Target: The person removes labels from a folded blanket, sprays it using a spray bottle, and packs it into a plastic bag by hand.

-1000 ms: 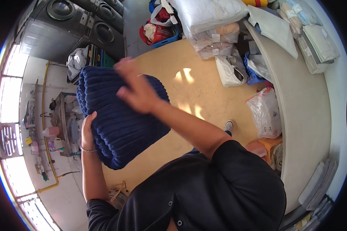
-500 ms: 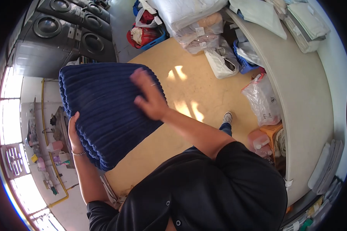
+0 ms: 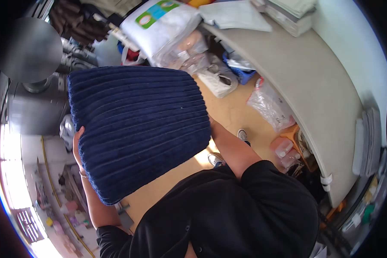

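Navy ribbed plush at the left grip, with thumb laid against the near side edge of the folded blanket and closed on it, other fingers hidden beneath. At the opposite edge, the right grip, mostly covered by the same plush; impossible to tell whether spread or pressed together. Held up between both, in front of the black shirt and above the tan floor, with ribs running roughly from side to side and the broad face upward. Around the left wrist, a thin bracelet.

Below, near the right forearm, two shoes on the floor, one beside a bright patch of light. Further to the right, a long curved-looking pale counter, with a flat white packet near its far end, folded pale linens beyond and grey folded cloths by the wall. Along its near side, down low: a white bag, a blue basket, a clear plastic bag, an orange stool or crate and a pink container.

Past the blanket, a puffy white pack with a green and blue label. To the left, grey washing machines, a yellow pipe along the wall, and a blurred round grey shape, too unclear to name.
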Action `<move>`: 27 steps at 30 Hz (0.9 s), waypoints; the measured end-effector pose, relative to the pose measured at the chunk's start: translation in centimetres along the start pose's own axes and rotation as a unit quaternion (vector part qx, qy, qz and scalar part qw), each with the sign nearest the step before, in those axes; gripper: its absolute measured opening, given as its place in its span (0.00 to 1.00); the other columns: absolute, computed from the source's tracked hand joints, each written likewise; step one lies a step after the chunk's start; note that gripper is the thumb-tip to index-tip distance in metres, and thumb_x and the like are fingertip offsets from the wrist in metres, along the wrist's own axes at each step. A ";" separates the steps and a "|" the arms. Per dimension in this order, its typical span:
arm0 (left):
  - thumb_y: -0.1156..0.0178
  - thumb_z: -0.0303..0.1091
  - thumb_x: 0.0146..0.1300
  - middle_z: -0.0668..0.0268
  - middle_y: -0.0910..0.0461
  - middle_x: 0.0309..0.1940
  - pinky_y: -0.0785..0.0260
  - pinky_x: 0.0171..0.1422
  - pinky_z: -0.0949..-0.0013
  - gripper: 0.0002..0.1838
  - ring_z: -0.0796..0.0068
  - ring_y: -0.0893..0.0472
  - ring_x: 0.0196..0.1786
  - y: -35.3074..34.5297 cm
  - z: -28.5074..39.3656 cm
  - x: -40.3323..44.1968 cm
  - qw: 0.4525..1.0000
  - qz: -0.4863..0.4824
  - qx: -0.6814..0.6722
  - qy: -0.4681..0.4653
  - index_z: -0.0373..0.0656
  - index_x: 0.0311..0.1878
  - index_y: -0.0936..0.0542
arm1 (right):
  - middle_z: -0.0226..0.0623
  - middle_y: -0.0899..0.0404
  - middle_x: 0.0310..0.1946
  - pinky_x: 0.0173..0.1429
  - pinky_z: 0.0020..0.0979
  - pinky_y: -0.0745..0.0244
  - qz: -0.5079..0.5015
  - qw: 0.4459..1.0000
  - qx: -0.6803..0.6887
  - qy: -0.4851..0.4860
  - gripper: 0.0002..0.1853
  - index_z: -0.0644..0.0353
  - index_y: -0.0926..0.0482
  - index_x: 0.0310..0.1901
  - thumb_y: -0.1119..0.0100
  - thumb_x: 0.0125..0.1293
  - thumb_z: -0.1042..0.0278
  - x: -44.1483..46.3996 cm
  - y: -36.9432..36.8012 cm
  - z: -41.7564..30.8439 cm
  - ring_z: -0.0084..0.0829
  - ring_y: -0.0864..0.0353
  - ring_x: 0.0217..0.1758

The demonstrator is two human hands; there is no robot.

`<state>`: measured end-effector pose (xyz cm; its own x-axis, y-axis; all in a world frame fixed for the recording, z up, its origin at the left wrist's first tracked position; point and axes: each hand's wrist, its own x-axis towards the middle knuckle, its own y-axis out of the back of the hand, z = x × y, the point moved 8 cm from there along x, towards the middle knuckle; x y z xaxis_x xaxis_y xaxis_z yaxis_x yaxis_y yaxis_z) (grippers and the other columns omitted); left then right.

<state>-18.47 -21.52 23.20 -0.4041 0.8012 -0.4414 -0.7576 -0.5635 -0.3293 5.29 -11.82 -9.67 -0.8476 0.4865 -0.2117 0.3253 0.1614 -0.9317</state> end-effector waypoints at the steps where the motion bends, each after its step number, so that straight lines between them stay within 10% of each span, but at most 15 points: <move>1: 0.43 0.41 0.66 0.53 0.17 0.49 0.22 0.56 0.55 0.19 0.57 0.16 0.48 -0.9 -0.4 1.4 1.000 -0.018 -0.010 0.011 0.36 0.52 0.20 | 0.43 0.26 0.63 0.68 0.49 0.30 -0.024 0.998 0.045 0.043 0.40 0.55 0.29 0.67 0.57 0.67 0.28 -1.4 -1.0 -2.1 0.44 0.25 0.65; 12: 0.43 0.46 0.65 0.55 0.18 0.52 0.25 0.60 0.57 0.26 0.60 0.17 0.52 -26.7 -17.2 13.2 0.916 -0.340 0.173 0.125 0.36 0.59 0.24 | 0.41 0.23 0.61 0.70 0.47 0.31 0.011 0.919 0.129 0.373 0.34 0.55 0.28 0.66 0.57 0.71 0.36 -31.0 7.2 -24.1 0.42 0.24 0.64; 21: 0.46 0.49 0.66 0.58 0.18 0.50 0.24 0.57 0.64 0.28 0.66 0.17 0.49 -52.4 -47.6 19.6 0.834 -0.392 0.258 0.290 0.37 0.61 0.26 | 0.43 0.21 0.58 0.65 0.40 0.27 0.407 0.825 -0.029 0.392 0.31 0.57 0.28 0.65 0.47 0.68 0.43 -59.1 16.9 -32.8 0.38 0.21 0.59; 25: 0.44 0.47 0.66 0.57 0.19 0.53 0.28 0.59 0.66 0.28 0.66 0.18 0.51 -61.0 -53.8 21.6 0.807 -0.504 0.295 0.088 0.39 0.64 0.28 | 0.43 0.24 0.60 0.66 0.35 0.31 0.557 0.722 -0.061 0.405 0.34 0.59 0.36 0.70 0.47 0.69 0.47 -65.0 22.9 -32.1 0.37 0.24 0.61; 27: 0.41 0.44 0.65 0.55 0.19 0.52 0.28 0.58 0.66 0.28 0.65 0.18 0.51 -63.1 -52.5 22.6 0.715 -0.375 0.556 -0.197 0.41 0.65 0.28 | 0.44 0.25 0.60 0.66 0.33 0.32 0.668 0.653 -0.086 0.347 0.34 0.60 0.39 0.71 0.48 0.69 0.49 -67.1 25.8 -31.0 0.37 0.25 0.62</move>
<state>47.15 21.57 -9.78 0.3824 0.9121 -0.1480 -0.6870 0.3878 0.6145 83.57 -13.71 -10.39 0.6155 0.5541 -0.5605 0.6729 -0.7397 0.0077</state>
